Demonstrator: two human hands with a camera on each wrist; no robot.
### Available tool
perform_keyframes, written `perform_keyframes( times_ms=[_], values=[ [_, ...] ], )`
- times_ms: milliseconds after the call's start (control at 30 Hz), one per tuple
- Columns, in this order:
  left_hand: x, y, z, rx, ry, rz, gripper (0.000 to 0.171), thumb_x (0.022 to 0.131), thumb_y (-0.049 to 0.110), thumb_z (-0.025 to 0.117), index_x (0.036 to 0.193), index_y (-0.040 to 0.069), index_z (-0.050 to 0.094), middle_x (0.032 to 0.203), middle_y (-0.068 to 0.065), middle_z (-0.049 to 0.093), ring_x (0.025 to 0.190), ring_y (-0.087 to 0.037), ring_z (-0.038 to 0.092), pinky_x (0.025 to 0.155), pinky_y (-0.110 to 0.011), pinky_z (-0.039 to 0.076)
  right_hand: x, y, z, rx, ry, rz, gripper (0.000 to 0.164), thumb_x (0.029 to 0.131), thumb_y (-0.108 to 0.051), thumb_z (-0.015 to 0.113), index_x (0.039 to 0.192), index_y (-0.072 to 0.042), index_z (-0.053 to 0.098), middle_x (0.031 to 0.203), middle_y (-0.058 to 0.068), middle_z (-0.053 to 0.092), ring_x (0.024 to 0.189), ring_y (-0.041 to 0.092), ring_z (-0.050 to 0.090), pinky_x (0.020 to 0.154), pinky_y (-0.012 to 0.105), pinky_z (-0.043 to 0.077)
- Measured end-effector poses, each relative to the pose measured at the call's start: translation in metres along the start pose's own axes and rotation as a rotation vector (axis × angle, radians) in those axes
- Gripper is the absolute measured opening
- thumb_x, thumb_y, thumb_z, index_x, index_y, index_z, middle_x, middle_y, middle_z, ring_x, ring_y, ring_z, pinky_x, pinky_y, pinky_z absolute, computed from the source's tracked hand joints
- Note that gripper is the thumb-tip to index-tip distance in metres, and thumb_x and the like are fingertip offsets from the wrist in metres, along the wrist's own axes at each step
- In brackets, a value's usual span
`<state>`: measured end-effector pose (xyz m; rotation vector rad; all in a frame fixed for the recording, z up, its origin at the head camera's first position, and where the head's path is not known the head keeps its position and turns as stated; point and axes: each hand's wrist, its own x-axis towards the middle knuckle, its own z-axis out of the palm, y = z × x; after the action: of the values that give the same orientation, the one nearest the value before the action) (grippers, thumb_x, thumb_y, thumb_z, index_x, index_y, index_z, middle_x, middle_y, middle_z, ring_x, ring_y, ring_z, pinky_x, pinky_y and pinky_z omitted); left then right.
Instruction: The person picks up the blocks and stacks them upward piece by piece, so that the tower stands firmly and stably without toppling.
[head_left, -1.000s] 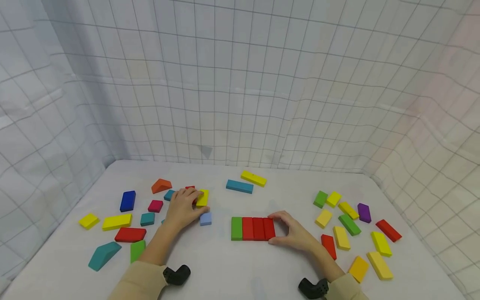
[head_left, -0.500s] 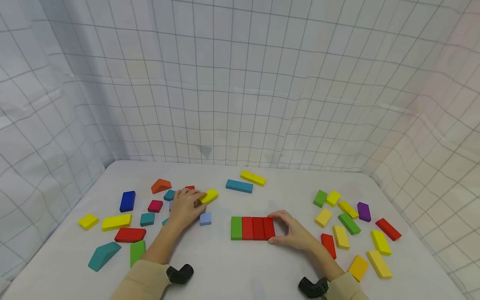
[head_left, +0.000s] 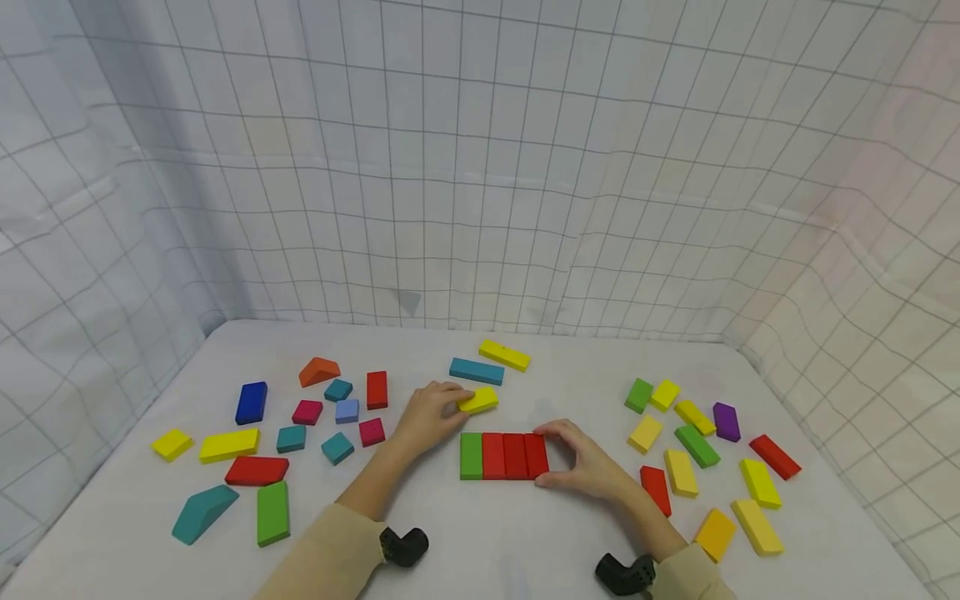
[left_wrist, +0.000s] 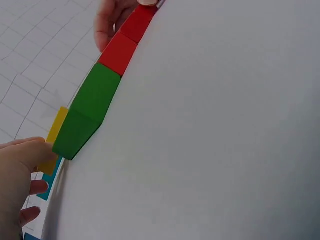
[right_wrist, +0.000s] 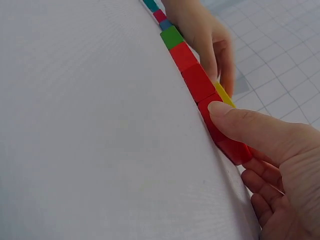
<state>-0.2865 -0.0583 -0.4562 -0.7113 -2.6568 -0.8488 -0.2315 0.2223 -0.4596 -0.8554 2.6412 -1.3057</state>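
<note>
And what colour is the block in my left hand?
The block is yellow, best seen in the head view.

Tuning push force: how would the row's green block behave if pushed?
The green block likely slides, not rolls, given flat faces. Its crisp edges suggest stiffness. Pushed toward the right hand, it would probably press the adjoining red block.

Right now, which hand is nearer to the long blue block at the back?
Left. The left hand, pinching a yellow block, is close to the long blue block, on its near-left side; the right hand is farther off, toward the near right, holding the end red block.
</note>
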Motion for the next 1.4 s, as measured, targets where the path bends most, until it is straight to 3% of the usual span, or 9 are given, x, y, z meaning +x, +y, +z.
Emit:
perform_keyframes(
  times_ms=[267, 367, 500, 633, 933, 1133, 1400],
  values=[
    [0.019, 0.015, 0.013, -0.088, -0.181, 0.040, 0.032, 0.083, 0.020, 0.066, 0.115, 0.015, 0.065, 0.114, -0.003, 0.062, 0.106, -0.022, 0.051, 0.089, -0.043, 0.040, 0.001, 0.001, 0.000, 0.003, 0.002, 0.017, 0.057, 0.072, -0.027, 0.078, 0.122, -0.019, 0.051, 0.121, -0.005, 0.049, 0.115, 0.016, 0.044, 0.098, 0.039, 0.039],
    [0.023, 0.021, 0.018, -0.106, -0.224, 0.051, 0.032, 0.084, 0.021, 0.065, 0.115, 0.015, 0.065, 0.115, -0.004, 0.061, 0.107, -0.023, 0.050, 0.091, -0.045, 0.038, 0.000, -0.010, -0.002, 0.002, -0.001, 0.015, 0.057, 0.073, -0.020, 0.077, 0.123, -0.012, 0.050, 0.121, 0.003, 0.050, 0.114, 0.022, 0.044, 0.097, 0.043, 0.039],
    [0.026, 0.026, 0.025, -0.140, -0.245, 0.056, 0.031, 0.085, 0.021, 0.065, 0.115, 0.017, 0.065, 0.115, -0.004, 0.060, 0.110, -0.024, 0.048, 0.093, -0.047, 0.036, 0.000, -0.015, -0.002, -0.001, -0.005, 0.017, 0.057, 0.074, -0.019, 0.077, 0.123, -0.009, 0.050, 0.121, 0.004, 0.049, 0.114, 0.024, 0.044, 0.097, 0.045, 0.038],
    [0.027, 0.029, 0.029, -0.167, -0.250, 0.063, 0.028, 0.086, 0.023, 0.063, 0.114, 0.018, 0.066, 0.114, -0.003, 0.061, 0.110, -0.023, 0.047, 0.093, -0.046, 0.034, 0.001, 0.000, 0.000, -0.013, 0.002, 0.022, 0.059, 0.073, -0.031, 0.077, 0.123, -0.017, 0.050, 0.120, -0.004, 0.049, 0.113, 0.017, 0.044, 0.097, 0.039, 0.039],
    [0.028, 0.029, 0.033, -0.213, -0.234, 0.072, 0.023, 0.088, 0.020, 0.061, 0.110, 0.017, 0.068, 0.109, -0.001, 0.063, 0.107, -0.022, 0.048, 0.092, -0.046, 0.034, -0.001, 0.002, 0.002, -0.043, 0.048, 0.005, 0.073, 0.070, -0.030, 0.079, 0.128, -0.010, 0.039, 0.121, 0.001, 0.044, 0.111, 0.018, 0.044, 0.096, 0.031, 0.040],
    [0.026, 0.026, 0.030, -0.265, -0.278, 0.067, 0.024, 0.087, 0.020, 0.061, 0.111, 0.016, 0.067, 0.110, -0.001, 0.063, 0.110, -0.022, 0.046, 0.095, -0.047, 0.030, -0.001, 0.000, 0.001, -0.045, 0.054, 0.007, 0.076, 0.069, -0.030, 0.080, 0.129, -0.011, 0.038, 0.126, 0.002, 0.040, 0.111, 0.018, 0.046, 0.096, 0.033, 0.041],
    [0.023, 0.025, 0.025, -0.317, -0.288, 0.101, 0.023, 0.087, 0.019, 0.061, 0.108, 0.014, 0.068, 0.108, -0.001, 0.065, 0.107, -0.021, 0.047, 0.094, -0.049, 0.031, -0.001, -0.001, 0.000, -0.067, 0.036, 0.001, 0.078, 0.070, -0.031, 0.079, 0.134, -0.011, 0.038, 0.132, 0.005, 0.038, 0.111, 0.019, 0.047, 0.095, 0.039, 0.042]
  ],
)
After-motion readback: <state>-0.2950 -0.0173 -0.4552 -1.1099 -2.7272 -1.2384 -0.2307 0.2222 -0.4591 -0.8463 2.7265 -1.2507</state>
